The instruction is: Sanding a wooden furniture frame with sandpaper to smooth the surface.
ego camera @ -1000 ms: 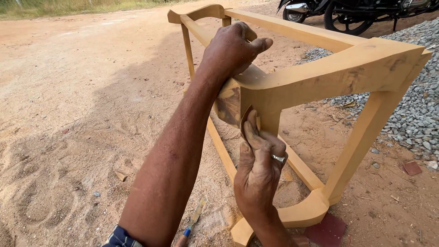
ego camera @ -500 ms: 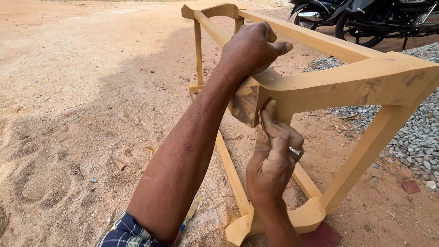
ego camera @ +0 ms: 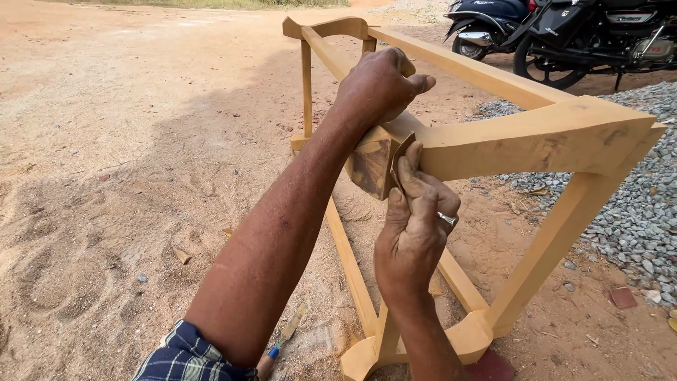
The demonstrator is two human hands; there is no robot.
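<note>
On the sandy ground stands a wooden frame (ego camera: 493, 141), lying on its side, with its pale rails running away toward the far edge of the ground. Left hand (ego camera: 377, 85) is on top of the near corner joint of the frame, fingers closed over the wood and gripping it, thumb pointing to the right. Right hand (ego camera: 416, 219) is just below this joint; its fingers are closed on a small piece of sandpaper (ego camera: 400, 161) and press it against the wood beside the dark end grain of the joint. A ring (ego camera: 447, 218) is on one finger of this hand.

Near the bottom edge of the ground, beside the left forearm, lies a tool with blue handle (ego camera: 282, 339), touching the sand. At the right side is grey gravel (ego camera: 635, 212), well apart from the hands. At the far right corner stand two motorbikes (ego camera: 564, 35). A red flat piece (ego camera: 624, 296) lies near the gravel.
</note>
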